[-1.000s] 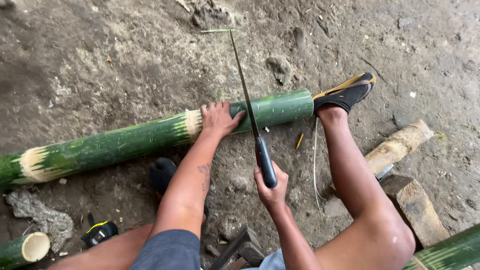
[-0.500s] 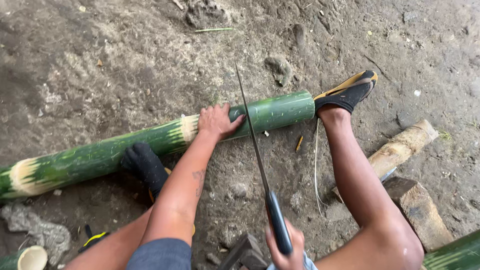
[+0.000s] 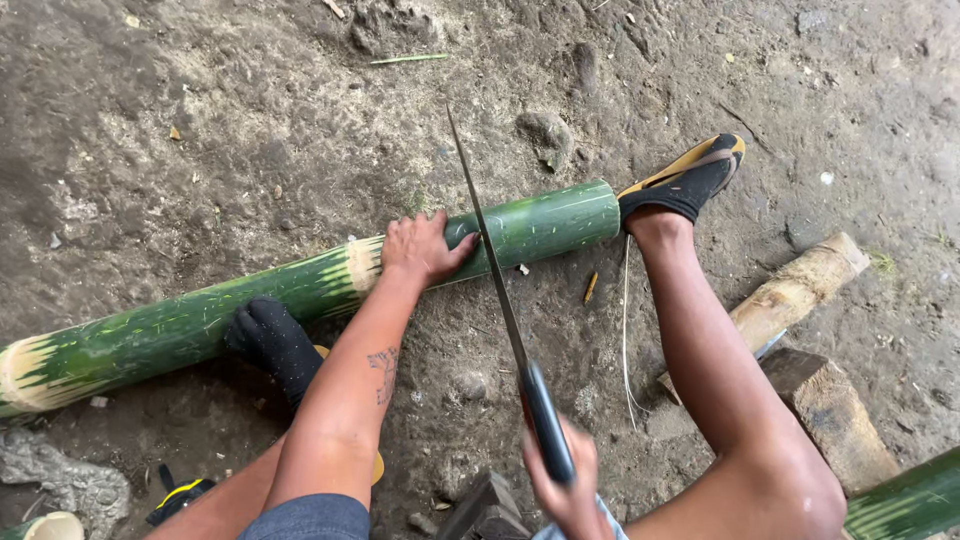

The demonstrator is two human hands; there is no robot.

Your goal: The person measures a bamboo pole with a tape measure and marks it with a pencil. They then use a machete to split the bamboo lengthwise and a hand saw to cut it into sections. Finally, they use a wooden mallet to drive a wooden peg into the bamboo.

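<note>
A long green bamboo pole point(image 3: 300, 295) lies across the dirt ground. My left hand point(image 3: 422, 250) presses flat on top of it near a pale node ring. My right hand point(image 3: 562, 487) grips the dark handle of a long thin-bladed knife point(image 3: 490, 255), whose blade crosses the pole just right of my left hand, tip pointing away. My right foot in a black sock and yellow sandal point(image 3: 688, 180) is braced against the pole's right cut end. My left foot in a black sock point(image 3: 272, 340) rests against the pole's near side.
A pale wooden log point(image 3: 795, 290) and a brown wood block point(image 3: 835, 420) lie at the right. Another green bamboo piece point(image 3: 905, 500) shows at the bottom right corner, and a cut bamboo end point(image 3: 45, 527) at the bottom left. A grey stone point(image 3: 70, 480) sits nearby.
The knife has been drawn back toward me along the pole. My left foot has moved up against the pole's near side. My left hand stays on the bamboo.
</note>
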